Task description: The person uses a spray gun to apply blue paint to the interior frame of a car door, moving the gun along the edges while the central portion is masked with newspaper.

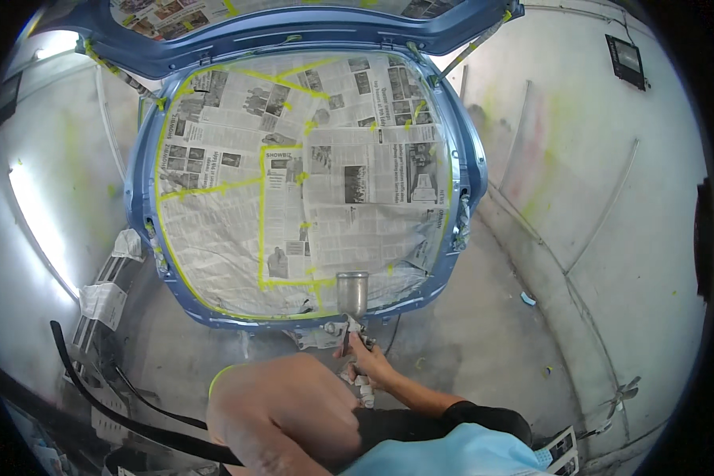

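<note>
My right hand (366, 358) is closed around the handle of a spray gun (352, 295), whose silver metal cup stands upright. The gun is in front of the lower edge of a blue car rear body frame (468, 159). Newspaper sheets (365, 230) held by yellow-green tape (262, 222) cover the frame's opening. My left hand (282, 397) is large and blurred close to the camera at the lower left, with its fingers hidden. A thin yellow-green edge shows along its left side.
The raised blue tailgate (325, 38) spans the top, also papered. A black strap-like band (95, 389) curves across the lower left near a metal rack (107, 297). Pale walls (595, 174) with paint marks flank the grey floor (484, 317). Light blue fabric (452, 454) shows at the bottom.
</note>
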Available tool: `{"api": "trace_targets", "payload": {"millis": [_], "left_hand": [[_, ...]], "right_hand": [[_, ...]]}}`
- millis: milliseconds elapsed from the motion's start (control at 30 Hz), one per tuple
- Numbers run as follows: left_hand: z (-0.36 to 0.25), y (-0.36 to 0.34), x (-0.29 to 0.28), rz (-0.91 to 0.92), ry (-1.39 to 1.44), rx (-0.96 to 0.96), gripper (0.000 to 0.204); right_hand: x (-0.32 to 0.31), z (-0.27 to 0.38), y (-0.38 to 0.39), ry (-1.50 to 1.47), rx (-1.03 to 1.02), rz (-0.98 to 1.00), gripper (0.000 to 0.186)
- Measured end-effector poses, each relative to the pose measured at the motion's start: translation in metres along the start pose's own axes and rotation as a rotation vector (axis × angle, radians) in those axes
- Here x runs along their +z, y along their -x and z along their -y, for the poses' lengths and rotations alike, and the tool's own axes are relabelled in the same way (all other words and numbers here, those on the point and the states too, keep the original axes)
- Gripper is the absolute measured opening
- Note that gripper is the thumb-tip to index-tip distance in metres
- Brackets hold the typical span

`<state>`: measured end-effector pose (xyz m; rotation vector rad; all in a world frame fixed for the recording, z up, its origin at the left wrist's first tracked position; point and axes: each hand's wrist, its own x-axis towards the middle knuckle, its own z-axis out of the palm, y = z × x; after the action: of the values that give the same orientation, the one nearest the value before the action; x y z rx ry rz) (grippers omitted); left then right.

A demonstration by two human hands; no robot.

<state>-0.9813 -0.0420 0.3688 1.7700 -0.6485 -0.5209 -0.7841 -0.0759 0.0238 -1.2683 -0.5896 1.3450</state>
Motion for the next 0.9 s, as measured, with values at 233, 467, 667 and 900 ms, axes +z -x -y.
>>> {"api": "trace_targets", "payload": {"millis": [233, 467, 667, 900], "left_hand": [[0.191, 0.042, 0.038, -1.72, 0.124, 0.61, 0.022], [0.424, 0.011, 0.081, -1.337, 0.565, -0.38, 0.028], [0.45, -0.023, 0.07, -1.029, 0.376, -0.182, 0.031], [0.502, -0.047, 0.043, -0.994, 0.274, -0.281, 0.032]], "right_hand": [[0.02, 0.029, 0.001, 0.029, -0.149, 0.001, 0.046], [0.069, 0.12, 0.035, -0.098, -0.377, 0.093, 0.05], [0.056, 0.194, 0.05, -0.033, -0.659, -0.137, 0.052], [-0.02, 0.311, 0.076, 0.21, -1.189, -0.665, 0.053]]}}
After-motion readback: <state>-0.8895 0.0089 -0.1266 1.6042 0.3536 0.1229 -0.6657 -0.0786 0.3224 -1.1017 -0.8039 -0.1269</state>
